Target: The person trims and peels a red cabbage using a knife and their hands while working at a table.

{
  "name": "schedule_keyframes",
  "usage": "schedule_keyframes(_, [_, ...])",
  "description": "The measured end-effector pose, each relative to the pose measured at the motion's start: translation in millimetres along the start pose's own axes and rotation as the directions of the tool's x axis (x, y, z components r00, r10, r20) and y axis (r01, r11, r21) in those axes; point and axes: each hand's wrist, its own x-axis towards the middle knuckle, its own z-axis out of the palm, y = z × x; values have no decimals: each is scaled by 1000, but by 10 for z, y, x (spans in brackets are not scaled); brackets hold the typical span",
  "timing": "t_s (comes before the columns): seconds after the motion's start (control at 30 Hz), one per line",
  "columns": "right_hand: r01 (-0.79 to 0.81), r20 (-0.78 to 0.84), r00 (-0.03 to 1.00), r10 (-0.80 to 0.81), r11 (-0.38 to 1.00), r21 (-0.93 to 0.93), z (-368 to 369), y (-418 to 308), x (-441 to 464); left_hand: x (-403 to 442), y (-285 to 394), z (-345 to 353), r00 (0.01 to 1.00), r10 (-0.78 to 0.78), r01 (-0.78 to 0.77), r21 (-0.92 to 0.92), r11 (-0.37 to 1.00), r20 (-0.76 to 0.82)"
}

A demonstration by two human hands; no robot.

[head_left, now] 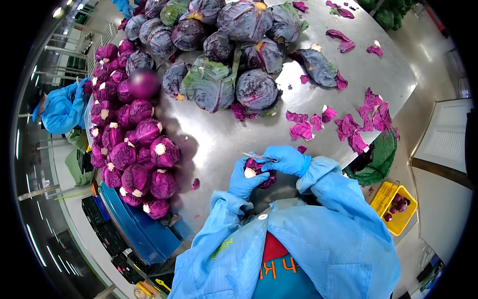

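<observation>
Close to my body, my left hand [241, 179], in a blue glove, is closed around the side of a small purple cabbage [268, 182]. The cabbage's pale cut stem faces up beside my thumb. My right hand [289, 160], also gloved in blue, grips a knife [255, 157] over the top of the cabbage. The thin blade points left above the leaves; its handle is mostly hidden in my fingers. A small piece of purple leaf [301, 149] lies on the metal table just beyond my right hand.
Trimmed purple cabbages [136, 179] are piled at the left, with one blurred cabbage [143, 83] above them. Untrimmed cabbages [256, 89] sit at the back. Loose leaves [351, 130] lie right, near a green net bag [382, 157] and yellow basket [398, 226]. A blue-clad person [62, 107] stands far left.
</observation>
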Motion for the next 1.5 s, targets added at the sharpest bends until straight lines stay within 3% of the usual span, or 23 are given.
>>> schedule_keyframes(0.03, [-4,17,1000,4,1000,-6,0,9,22,-12,-16,-5,1000,-8,8,-77,997,4])
schedule_keyframes(0.13, [97,39,995,-96,995,-36,-47,25,70,116,-98,-168,984,62,-70,43,997,165])
schedule_keyframes(0.23, [207,-29,969,-244,875,-438,-47,-98,74,203,192,-160,944,-46,40,26,999,326])
schedule_keyframes(0.33, [230,-21,951,-310,748,-622,-19,-22,43,227,385,-95,948,-101,7,295,955,303])
schedule_keyframes(0.43, [225,-53,951,-305,798,-559,-32,-3,-55,125,165,-54,991,52,-75,192,978,122])
schedule_keyframes(0.63, [73,-237,938,-254,810,-582,-4,-141,-275,0,393,241,994,-87,76,147,986,68])
schedule_keyframes(0.67, [170,-365,865,-344,886,-432,25,76,-314,21,161,105,989,-13,-2,99,995,148])
schedule_keyframes(0.77, [-16,-646,730,-223,939,-342,-205,-20,-445,-11,313,71,976,-99,120,-98,988,195])
schedule_keyframes(0.83, [-65,-832,554,-37,994,-88,-317,95,-590,3,324,-17,969,-106,163,-253,954,224])
schedule_keyframes(0.9, [157,-863,377,337,895,418,-484,-78,-692,6,418,-67,964,-37,121,-311,943,262])
schedule_keyframes(0.97, [228,-889,220,401,865,447,-679,-237,-684,13,387,-91,961,32,47,-276,960,275])
schedule_keyframes(1.0, [207,-933,91,348,910,360,-737,-167,-679,30,377,-101,953,92,-14,-258,966,290])
schedule_keyframes(1.13, [82,-957,-69,283,957,277,-976,-74,-927,24,374,-120,910,247,-185,-205,961,334])
schedule_keyframes(1.17, [97,-972,-27,232,969,228,-1050,-41,-1019,9,383,-119,894,286,-224,-210,952,345])
schedule_keyframes(1.23, [55,-986,-105,133,990,128,-1155,-294,-980,-31,414,-91,914,235,-119,-334,935,332])
schedule_keyframes(1.27, [20,-993,-86,77,997,76,-1185,-148,-1096,-72,444,-69,926,192,-43,-415,909,324])
schedule_keyframes(1.37, [-118,-988,153,24,993,6,-1011,-205,-979,-71,375,-11,918,195,84,-650,755,345])
schedule_keyframes(1.4, [-155,-939,340,62,988,9,-886,-193,-968,-66,341,0,909,217,115,-717,687,355])
schedule_keyframes(1.47, [-40,-783,597,175,981,189,-579,-354,-774,-79,368,23,904,231,140,-760,635,360])
schedule_keyframes(1.5, [-104,-667,707,237,967,233,-466,-401,-719,-80,379,30,901,239,150,-779,608,361])
